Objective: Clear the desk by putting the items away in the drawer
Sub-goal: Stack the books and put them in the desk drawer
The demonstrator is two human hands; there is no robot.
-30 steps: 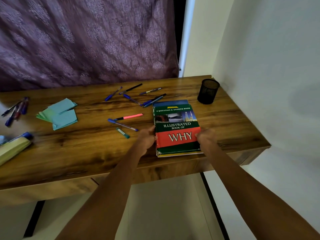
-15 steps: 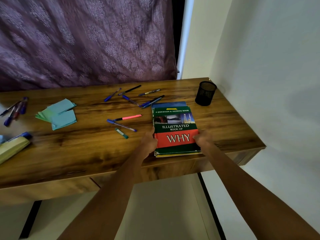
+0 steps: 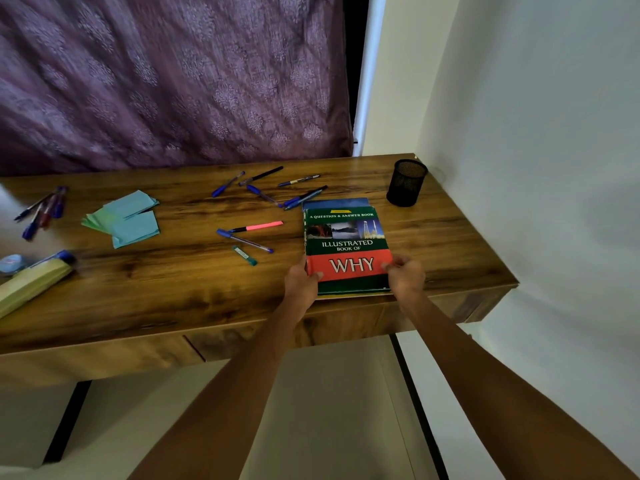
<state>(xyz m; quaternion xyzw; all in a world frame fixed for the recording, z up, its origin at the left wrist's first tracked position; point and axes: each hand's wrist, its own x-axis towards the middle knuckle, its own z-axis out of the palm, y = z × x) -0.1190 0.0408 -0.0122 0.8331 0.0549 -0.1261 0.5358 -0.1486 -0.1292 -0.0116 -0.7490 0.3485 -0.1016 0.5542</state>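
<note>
The brown wood-grain desk top (image 3: 180, 289) looks smooth with a slight sheen. The green-and-red book's cover (image 3: 346, 244) is glossy. The black pen cup (image 3: 406, 182) is matt mesh. The patterned purple curtain (image 3: 166, 81) is cloth.

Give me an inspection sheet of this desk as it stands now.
Surface: wooden desk, drawer front closed.
Job's things: book stack near the front edge; pens scattered behind it; pink pen; blue pen; paper slips; more pens far left.
Clutter: mesh cup at the back right; yellow-green thing at the left edge, kind unclear.
Grippers: left hand and right hand grip the stack's sides.
Cables: nothing seen.
Surroundings: purple curtain behind, white wall at right.
</note>
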